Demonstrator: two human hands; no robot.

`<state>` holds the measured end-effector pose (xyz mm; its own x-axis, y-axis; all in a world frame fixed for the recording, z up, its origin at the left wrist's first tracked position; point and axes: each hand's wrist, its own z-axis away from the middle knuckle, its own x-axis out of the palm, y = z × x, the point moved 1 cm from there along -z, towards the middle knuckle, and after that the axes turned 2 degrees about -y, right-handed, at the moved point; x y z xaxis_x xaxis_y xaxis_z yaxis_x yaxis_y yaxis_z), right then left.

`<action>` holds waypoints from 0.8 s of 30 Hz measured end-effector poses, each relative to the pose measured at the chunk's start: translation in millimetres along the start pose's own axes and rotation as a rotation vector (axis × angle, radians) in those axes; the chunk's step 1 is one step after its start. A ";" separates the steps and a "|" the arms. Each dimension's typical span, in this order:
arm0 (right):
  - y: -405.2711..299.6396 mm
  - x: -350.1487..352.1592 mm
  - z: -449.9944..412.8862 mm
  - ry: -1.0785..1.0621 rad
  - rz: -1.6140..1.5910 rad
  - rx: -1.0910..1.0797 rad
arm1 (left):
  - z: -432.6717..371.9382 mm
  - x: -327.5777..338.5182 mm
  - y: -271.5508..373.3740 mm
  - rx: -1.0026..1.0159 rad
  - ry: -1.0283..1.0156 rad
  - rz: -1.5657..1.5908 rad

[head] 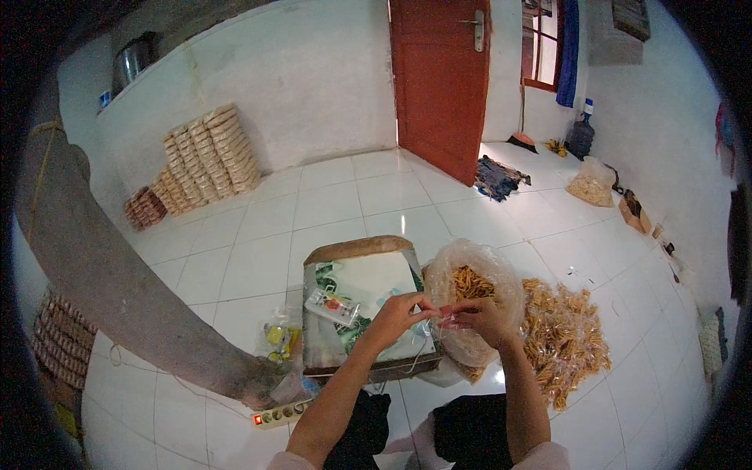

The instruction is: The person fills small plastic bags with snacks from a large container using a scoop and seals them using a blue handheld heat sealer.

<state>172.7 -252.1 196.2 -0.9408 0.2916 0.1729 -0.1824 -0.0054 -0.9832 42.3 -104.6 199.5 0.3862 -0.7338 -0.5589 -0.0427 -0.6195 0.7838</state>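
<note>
My left hand and my right hand meet at the fingertips, pinching a small thin plastic piece that looks partly reddish. Its exact shape is too blurred to tell. Below my left hand is a low worktable with a pale, green-patterned top. On its left side lies a pack of clear plastic bags bearing print. Behind my right hand, a large clear plastic bag stands open around brown stick-shaped snacks. To its right, a heap of small filled snack packets spreads over the floor.
A power strip with a lit red switch lies left of my legs, its cable running across the tiles. Yellow packaging lies beside the table. A thick grey pillar slants across the left. Stacked snack packs line the wall near a red-brown door.
</note>
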 end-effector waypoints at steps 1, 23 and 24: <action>-0.8 0.9 0.2 0.001 0.000 0.000 | 0.3 -0.1 -0.3 0.019 -0.008 0.002; -24.6 -13.6 12.4 0.185 0.197 -0.068 | 11.3 -35.4 -30.5 -0.231 0.052 0.344; -27.5 -12.4 14.8 0.194 0.243 -0.063 | 9.8 -36.4 -33.0 -0.198 0.060 0.366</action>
<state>185.2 -269.7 221.9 -0.8815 0.4661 -0.0758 0.0648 -0.0397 -0.9971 20.7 -60.1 191.3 0.4316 -0.8745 -0.2213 -0.0112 -0.2505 0.9680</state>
